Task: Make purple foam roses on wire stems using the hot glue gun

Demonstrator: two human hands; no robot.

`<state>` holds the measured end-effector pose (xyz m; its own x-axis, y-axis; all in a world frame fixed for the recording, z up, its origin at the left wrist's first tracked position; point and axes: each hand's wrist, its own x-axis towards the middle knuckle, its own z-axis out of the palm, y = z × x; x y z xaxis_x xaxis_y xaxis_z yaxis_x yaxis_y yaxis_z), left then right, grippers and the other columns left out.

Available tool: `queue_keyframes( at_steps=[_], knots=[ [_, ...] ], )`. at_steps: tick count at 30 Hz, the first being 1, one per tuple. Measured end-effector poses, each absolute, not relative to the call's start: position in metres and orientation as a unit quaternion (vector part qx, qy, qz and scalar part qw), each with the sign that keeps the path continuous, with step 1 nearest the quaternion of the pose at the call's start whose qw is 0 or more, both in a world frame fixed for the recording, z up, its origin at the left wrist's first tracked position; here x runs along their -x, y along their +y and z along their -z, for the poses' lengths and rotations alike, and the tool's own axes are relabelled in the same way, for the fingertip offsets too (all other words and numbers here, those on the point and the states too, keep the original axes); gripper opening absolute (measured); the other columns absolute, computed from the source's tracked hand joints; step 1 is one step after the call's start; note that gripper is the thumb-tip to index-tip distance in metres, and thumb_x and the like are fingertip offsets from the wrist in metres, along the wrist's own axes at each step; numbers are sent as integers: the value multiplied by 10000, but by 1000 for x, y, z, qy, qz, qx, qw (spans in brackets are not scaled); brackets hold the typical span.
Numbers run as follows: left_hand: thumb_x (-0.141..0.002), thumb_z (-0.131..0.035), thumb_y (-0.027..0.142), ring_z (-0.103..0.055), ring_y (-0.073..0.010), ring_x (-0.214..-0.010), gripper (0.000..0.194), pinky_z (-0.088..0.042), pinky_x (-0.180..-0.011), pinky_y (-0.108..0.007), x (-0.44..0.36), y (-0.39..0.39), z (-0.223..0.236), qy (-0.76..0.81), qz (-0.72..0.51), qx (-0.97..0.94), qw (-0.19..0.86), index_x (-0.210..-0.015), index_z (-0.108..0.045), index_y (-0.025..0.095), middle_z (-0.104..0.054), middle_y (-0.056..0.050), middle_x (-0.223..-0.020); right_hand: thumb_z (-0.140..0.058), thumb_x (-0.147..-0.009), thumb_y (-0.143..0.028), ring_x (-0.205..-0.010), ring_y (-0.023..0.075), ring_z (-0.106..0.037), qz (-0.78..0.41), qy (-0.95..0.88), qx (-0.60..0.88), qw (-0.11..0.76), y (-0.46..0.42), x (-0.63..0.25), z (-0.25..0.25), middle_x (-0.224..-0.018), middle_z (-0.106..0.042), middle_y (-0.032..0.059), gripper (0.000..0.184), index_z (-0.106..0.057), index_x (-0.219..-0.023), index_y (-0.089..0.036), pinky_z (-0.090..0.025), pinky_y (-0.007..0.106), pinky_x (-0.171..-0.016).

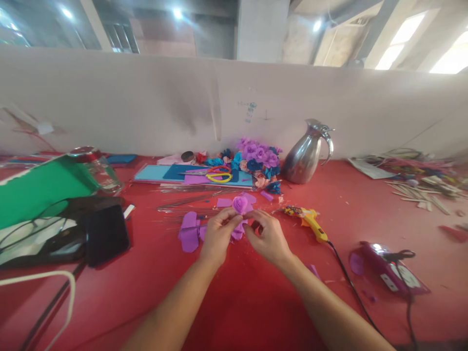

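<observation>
Purple paper rose (240,204), its petals rolled into a tight spiral, is held upright at the middle of the red tabletop (234,317), just above some loose purple paper petals (189,231). Thumb and index finger of the left hand (218,235) pinch it at its base. The right hand (268,235) meets the base from the other side, its fingers curled and its thumb a little apart from the index finger; whether these grip anything I cannot tell.

Beyond the hands lie thin wire stems (183,202), then light and dark blue sheets (151,173) carrying scissors (209,175) with red and yellow handles. Beside the sheets, purple, blue and pink paper flowers (260,155) are heaped next to a polished steel jug (303,156).

On the wall (146,97) behind, between the flowers and the top edge, is green handwriting (250,112) in several short lines, too blurred to read. Right of the hands lies a yellow glue gun (315,227) with a black cord. Farther right, a maroon power socket box (373,253) bears a pale face; any print there is illegible. On the left, a clear glass jar (106,175) stands by a green sheet (44,190).
</observation>
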<state>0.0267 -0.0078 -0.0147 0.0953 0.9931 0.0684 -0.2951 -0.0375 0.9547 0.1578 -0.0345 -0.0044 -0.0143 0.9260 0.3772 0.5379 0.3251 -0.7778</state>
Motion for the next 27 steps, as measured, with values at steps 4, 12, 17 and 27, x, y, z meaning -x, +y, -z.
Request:
queue_keyframes(
  at_steps=[4,12,17,27],
  knots=[
    [-693,-736,294,-554,-117,-661,114,-434,-719,-251,-26,-7,15,375,-546,-456,595,-754,-739,197,-653,24,-660,-576,-802,-248,-545,94,-517,-311,-616,489,533,-36,-158,0,-847,-653,27,119,-612,-897,-184,-398,214,-504],
    [-690,-737,276,-615,-179,-810,168,-449,-783,-291,-26,-8,17,373,-536,-498,571,-844,-773,223,-723,-7,-815,-684,-763,-381,-530,89,-457,-418,-541,433,587,-31,-158,2,-688,-582,-22,190,-634,-811,-204,-379,227,-514],
    [-711,-721,285,-629,-198,-844,133,-459,-800,-304,-21,-5,19,382,-535,-556,508,-821,-780,242,-728,-13,-845,-729,-719,-394,-524,84,-430,-477,-513,412,583,-31,-162,-3,-630,-560,-37,222,-657,-812,-206,-345,223,-505],
    [-731,-705,323,-613,-163,-704,170,-468,-677,-262,-23,-10,14,404,-486,-572,523,-837,-775,210,-711,-15,-722,-689,-721,-423,-531,78,-468,-502,-472,439,576,-29,-157,-3,-678,-553,-32,258,-617,-800,-188,-371,219,-512]
  ],
)
